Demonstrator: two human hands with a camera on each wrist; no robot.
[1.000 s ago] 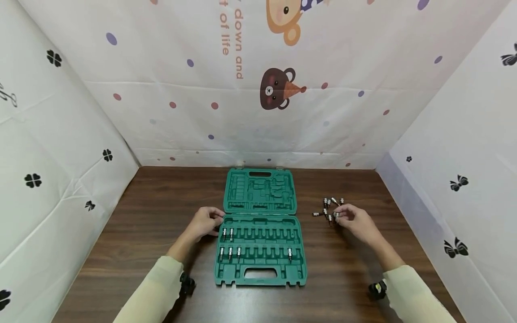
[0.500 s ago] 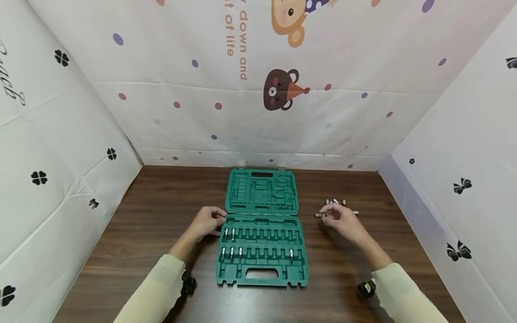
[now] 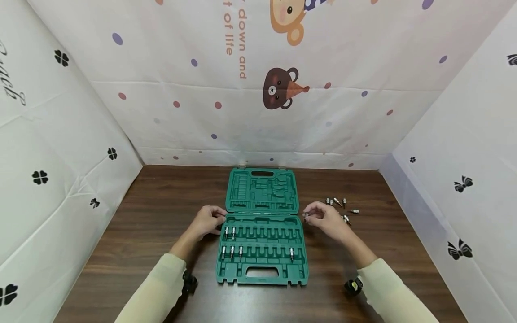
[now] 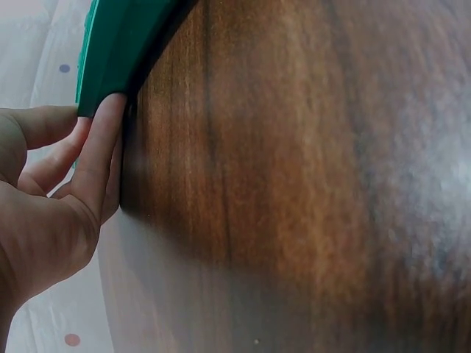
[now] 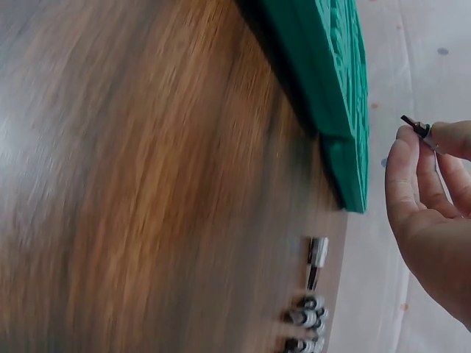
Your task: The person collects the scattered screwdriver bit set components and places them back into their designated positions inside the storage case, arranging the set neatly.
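An open green plastic tool case lies on the table, its lid folded back. Several silver bit sockets stand in slots of its two rows, mostly at the left. My left hand holds the case's left edge near the hinge, thumb on one side and fingers on the other, as the left wrist view shows. Just right of the hinge, my right hand pinches a bit socket between thumb and fingers, its dark tip poking out. Behind that hand lies a loose group of bit sockets.
The dark wooden table carries the case in its middle. White printed cloth walls enclose it at the back and both sides. One loose bit socket lies at the right of the scattered group.
My right hand has picked a bit socket from the loose group and moved left with it to beside the case. The left hand stays at the case's edge.
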